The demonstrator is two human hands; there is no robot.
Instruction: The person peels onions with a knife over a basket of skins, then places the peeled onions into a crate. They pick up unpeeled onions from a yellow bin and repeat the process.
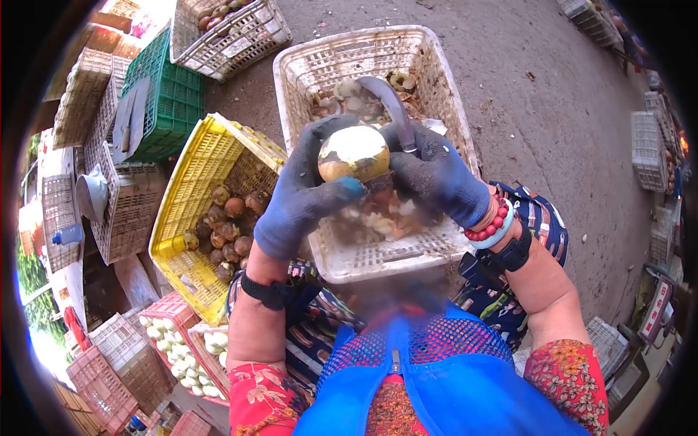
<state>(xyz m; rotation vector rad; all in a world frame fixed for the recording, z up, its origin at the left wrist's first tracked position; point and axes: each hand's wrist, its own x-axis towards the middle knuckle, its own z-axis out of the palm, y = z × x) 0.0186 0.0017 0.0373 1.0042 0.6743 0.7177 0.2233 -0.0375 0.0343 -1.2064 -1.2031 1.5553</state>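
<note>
My left hand [309, 192], in a dark blue and black glove, is closed round a ball-shaped, brown-skinned vegetable [354, 163]. Its top is pared to white, while yellowish-brown skin stays around the sides. In my right hand [443, 178], gloved alike, is a curved knife [392, 105], its blade arching up and to the left past the vegetable. Those right fingers sit close against the vegetable's right side. Below both hands stands a dirty white plastic crate [389, 269] holding peelings and trimmings [382, 221].
Left of me a tilted yellow crate [171, 243] holds several round brown vegetables [225, 229]. Pink crates [171, 309] beside it contain pale peeled pieces [174, 352]. A green crate [178, 102] and another white crate [236, 43] stand farther off. Concrete ground [538, 145] stretches right.
</note>
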